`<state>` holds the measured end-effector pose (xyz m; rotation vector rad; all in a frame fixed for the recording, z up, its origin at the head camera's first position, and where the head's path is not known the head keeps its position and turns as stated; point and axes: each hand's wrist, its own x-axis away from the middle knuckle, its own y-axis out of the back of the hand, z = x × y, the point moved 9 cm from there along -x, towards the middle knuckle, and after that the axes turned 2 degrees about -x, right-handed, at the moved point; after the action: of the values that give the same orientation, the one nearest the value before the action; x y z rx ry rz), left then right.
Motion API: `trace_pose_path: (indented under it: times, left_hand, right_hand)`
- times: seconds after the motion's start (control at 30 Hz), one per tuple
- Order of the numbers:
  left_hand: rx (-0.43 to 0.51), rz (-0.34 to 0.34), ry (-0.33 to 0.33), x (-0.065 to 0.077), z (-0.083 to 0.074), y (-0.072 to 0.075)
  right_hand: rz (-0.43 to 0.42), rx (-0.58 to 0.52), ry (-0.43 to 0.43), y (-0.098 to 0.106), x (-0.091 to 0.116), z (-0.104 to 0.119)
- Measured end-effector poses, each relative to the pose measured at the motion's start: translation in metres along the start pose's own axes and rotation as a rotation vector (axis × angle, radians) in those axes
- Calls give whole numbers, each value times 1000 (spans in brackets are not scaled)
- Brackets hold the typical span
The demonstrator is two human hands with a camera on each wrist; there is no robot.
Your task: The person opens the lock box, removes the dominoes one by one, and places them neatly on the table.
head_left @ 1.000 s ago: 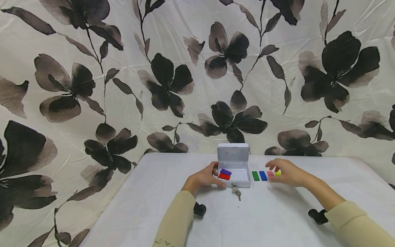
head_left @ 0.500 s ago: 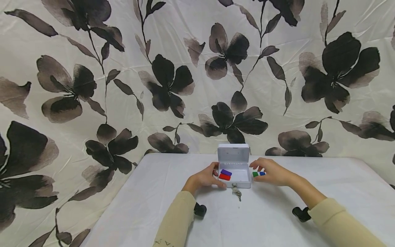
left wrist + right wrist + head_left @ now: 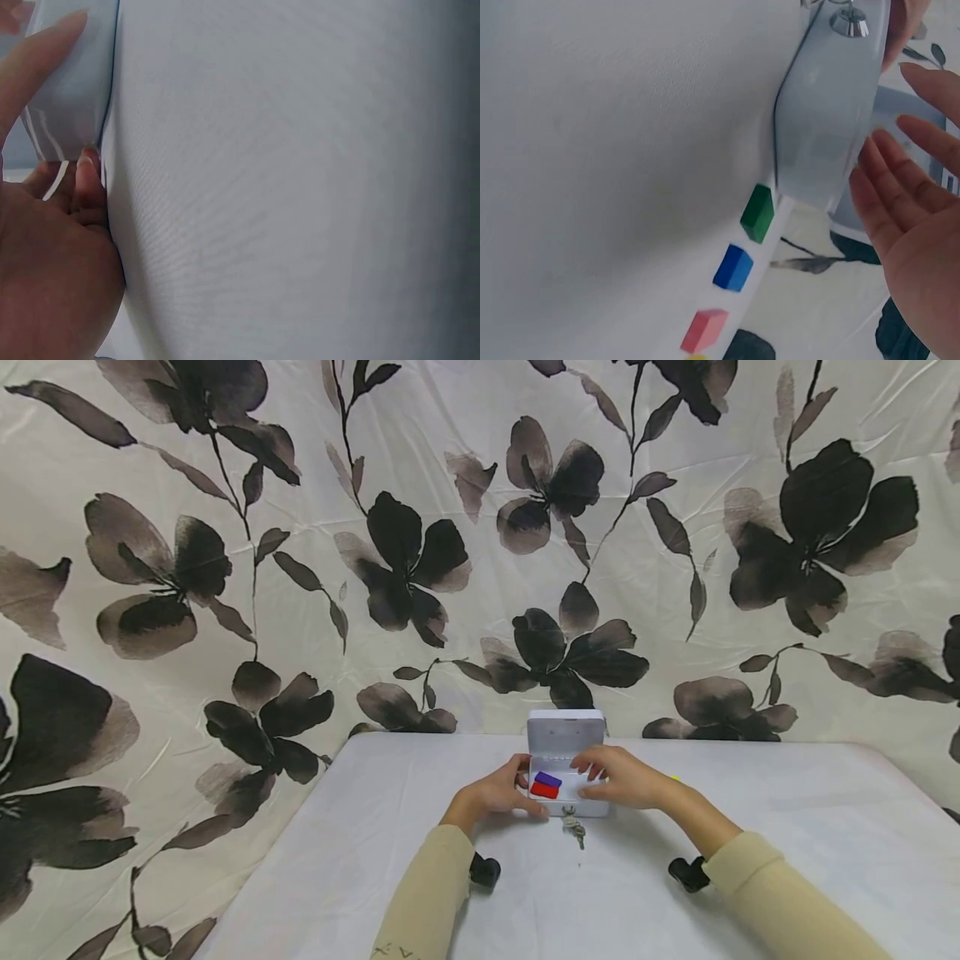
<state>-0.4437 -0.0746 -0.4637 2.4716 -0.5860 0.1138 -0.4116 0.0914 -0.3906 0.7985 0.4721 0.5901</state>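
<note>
A small white lockbox stands with its lid raised, and a bunch of keys hangs from its front lock. Inside, to the left, lie a red block and a purple block. My left hand grips the box's left side, thumb along the front wall and fingers curled at the side. Over the right half of the box reaches my right hand, its fingers spread and loosely bent, nothing visible between them. Its fingertips come close to the two blocks in the head view.
Right of the box, a green block, a blue block, a pink block and a yellow block stand in a row; the right arm mostly hides them from the head. White cloth covers the table, before a floral curtain.
My right hand has moved left, from above the pink and yellow blocks, past the green and blue ones, to over the box. The left hand and both blocks in the box have stayed put.
</note>
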Motion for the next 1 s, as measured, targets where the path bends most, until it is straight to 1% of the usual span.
trace_pose_path:
  times: [0.13, 0.23, 0.37, 0.5, 0.67, 0.83, 1.0]
  left_hand:
    - [-4, 9, -17, -1, 0, 0]
    - [-5, 21, -34, -1, -1, -2]
    - [-7, 26, -39, -2, -1, -2]
    - [-14, 17, -28, -2, -1, -1]
    - [-24, 23, -29, -2, 1, -1]
    - [-12, 31, -29, -2, 1, 0]
    - [-3, 28, -29, 0, 0, 1]
  right_hand:
    - [16, -12, 14, -7, -8, 2]
    - [28, -26, 9, -12, -12, 2]
    - [47, -24, 1, -18, -18, -1]
    - [71, -4, 15, -23, -25, -3]
    - [94, 32, -13, -30, -34, -9]
    - [97, 84, -19, -34, -42, -8]
    - [100, 85, -49, -37, -48, -10]
